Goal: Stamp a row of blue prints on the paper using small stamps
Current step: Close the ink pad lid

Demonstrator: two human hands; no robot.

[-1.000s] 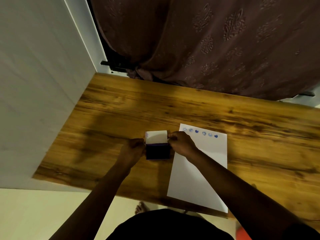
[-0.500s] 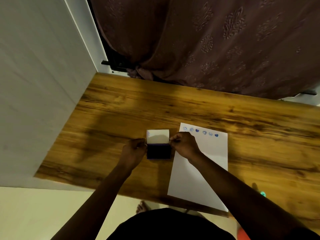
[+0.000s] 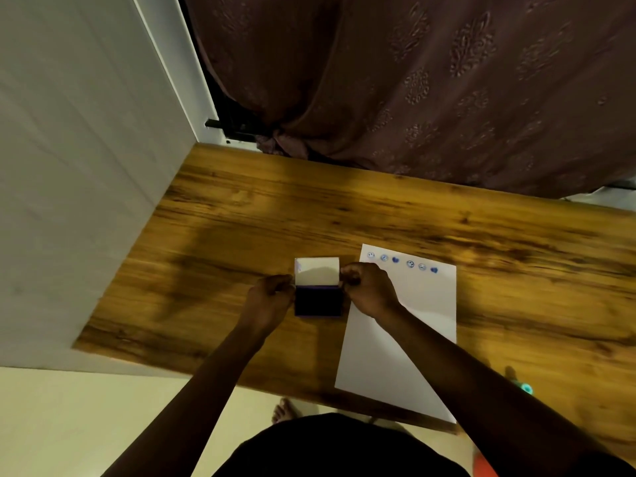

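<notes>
**Open ink pad held at both sides, six blue prints on the sheet**

On the wooden table (image 3: 447, 215), just left of the white paper (image 3: 406, 346), an open ink pad (image 3: 318, 301): dark blue inked base toward the viewer, pale lid (image 3: 317, 271) folded back and lying flat beyond it. At the pad's left edge, the left hand (image 3: 266, 301), fingers curled in and pinching the case near the hinge. At the right edge, the right hand (image 3: 371, 290), fingers bent close together against the hinge corner, heel of the hand over the paper's left margin; whether a stamp sits inside that grip, cannot tell. Both forearms reaching in from the bottom of the view, the right one crossing the sheet.

Along the paper's far edge, a row of blue prints (image 3: 402, 262): six marks, some round outlines, some solid blobs, running left to right and slightly downhill. Rest of the sheet blank.

Near the table's near-right edge, partly hidden by the right forearm, a small teal object (image 3: 526, 388), too little showing to identify. Behind the table, a brown patterned curtain (image 3: 447, 80); to the left, a white panel (image 3: 75, 149).
</notes>
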